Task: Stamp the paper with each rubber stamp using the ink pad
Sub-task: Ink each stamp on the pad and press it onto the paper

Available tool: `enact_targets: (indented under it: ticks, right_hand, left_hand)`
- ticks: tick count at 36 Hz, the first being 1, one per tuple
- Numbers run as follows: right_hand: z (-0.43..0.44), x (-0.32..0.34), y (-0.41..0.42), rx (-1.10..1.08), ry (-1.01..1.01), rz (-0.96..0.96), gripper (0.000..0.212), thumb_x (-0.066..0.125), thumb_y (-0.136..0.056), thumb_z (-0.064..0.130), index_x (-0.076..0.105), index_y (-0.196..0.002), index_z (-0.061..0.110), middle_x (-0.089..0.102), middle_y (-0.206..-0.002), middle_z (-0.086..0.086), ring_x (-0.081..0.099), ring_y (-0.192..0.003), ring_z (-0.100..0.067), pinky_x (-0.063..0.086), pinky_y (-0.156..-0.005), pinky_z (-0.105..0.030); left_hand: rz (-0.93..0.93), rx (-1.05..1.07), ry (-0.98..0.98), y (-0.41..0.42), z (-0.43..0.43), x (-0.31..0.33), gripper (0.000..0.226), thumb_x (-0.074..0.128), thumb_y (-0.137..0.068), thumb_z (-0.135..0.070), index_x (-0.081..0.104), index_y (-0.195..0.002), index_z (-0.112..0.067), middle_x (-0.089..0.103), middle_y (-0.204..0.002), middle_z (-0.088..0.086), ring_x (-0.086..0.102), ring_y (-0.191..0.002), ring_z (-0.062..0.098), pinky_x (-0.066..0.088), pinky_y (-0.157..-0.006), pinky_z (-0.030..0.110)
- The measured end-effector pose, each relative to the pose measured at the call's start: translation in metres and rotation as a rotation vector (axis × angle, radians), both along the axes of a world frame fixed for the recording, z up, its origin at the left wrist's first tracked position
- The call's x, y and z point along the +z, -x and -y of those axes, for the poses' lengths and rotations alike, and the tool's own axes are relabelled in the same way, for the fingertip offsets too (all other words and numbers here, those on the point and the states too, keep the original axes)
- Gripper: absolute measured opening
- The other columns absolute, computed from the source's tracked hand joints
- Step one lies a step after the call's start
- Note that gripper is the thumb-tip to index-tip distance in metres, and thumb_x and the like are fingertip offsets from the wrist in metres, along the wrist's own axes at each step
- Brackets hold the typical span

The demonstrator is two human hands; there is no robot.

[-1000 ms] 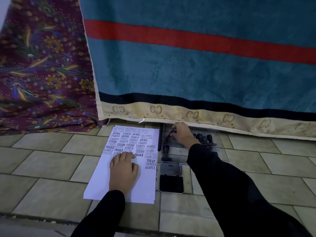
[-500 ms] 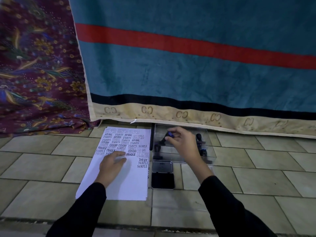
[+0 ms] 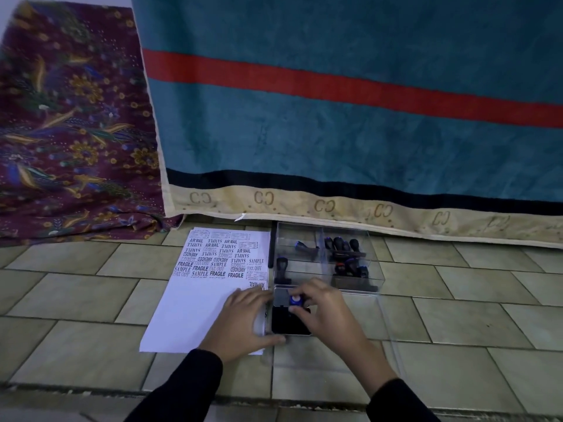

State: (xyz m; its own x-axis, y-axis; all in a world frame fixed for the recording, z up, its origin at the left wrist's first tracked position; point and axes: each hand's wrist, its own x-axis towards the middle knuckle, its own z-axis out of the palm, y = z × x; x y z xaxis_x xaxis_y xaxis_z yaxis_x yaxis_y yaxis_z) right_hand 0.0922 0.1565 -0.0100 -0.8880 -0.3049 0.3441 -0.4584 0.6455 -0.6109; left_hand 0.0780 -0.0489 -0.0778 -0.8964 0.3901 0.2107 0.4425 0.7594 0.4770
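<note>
I see the rubber stamp, blue-topped with a round knob, pinched in the right hand: fingers closed on its handle, holding it over the ink pad. Pad is a flat black rectangular case, lid hinged open, lying on the floor just right of the paper. Left hand lies flat, fingers spread and gripping nothing, on the paper's lower right corner, thumb at the pad's near edge. One white sheet, upper part dense with dark imprints: AIR MAIL, SAMPLE, FRAGILE, AMENDED, FAX OUT; lower part blank. Behind the pad, one clear hard plastic box with dividers holds more dark-handled stamps; the cluster is too blurred for me to count. Floor is glossy beige tile. One teal towel with a red stripe hangs behind; one maroon floral cloth beside it.
</note>
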Motion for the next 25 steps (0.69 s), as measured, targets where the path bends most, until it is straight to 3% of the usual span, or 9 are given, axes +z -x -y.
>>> enact_targets:
  ticks: [6,13,17,25]
  right_hand:
    - [0.001,-0.014,-0.003,-0.003,0.005,0.039,0.017,0.073,-0.075,0.017,0.066,-0.090,0.014,0.062,-0.092,0.002,0.063,-0.078,-0.014,0.056,-0.072,-0.033]
    - [0.006,-0.015,0.002,-0.033,-0.020,0.061,0.016,0.076,-0.071,0.015,0.067,-0.085,0.013,0.063,-0.088,0.001,0.064,-0.075,-0.015,0.056,-0.070,-0.034]
    - [0.004,-0.015,-0.001,-0.018,-0.027,0.073,0.017,0.077,-0.070,0.012,0.068,-0.084,0.011,0.059,-0.085,0.007,0.064,-0.075,-0.015,0.056,-0.070,-0.033]
    - [0.006,-0.013,-0.002,-0.063,-0.011,0.117,0.019,0.078,-0.070,0.012,0.067,-0.086,0.012,0.065,-0.092,-0.001,0.066,-0.078,-0.016,0.057,-0.073,-0.031]
  left_hand:
    - [-0.032,0.030,-0.023,-0.001,-0.003,0.000,0.092,0.046,-0.061,-0.088,0.049,-0.132,-0.030,0.044,-0.140,-0.019,0.031,-0.135,0.003,0.021,-0.114,0.036]
    - [-0.056,0.054,-0.052,-0.002,-0.006,-0.001,0.082,0.057,-0.063,-0.078,0.051,-0.130,-0.030,0.046,-0.136,-0.021,0.032,-0.132,0.001,0.016,-0.111,0.026]
    - [-0.058,0.049,-0.038,-0.002,-0.006,0.000,0.081,0.058,-0.064,-0.077,0.052,-0.129,-0.029,0.048,-0.136,-0.020,0.034,-0.131,0.002,0.017,-0.110,0.027]
    - [-0.036,0.040,-0.043,-0.004,-0.006,-0.001,0.083,0.056,-0.063,-0.081,0.050,-0.130,-0.031,0.042,-0.133,-0.026,0.034,-0.128,0.000,0.019,-0.112,0.029]
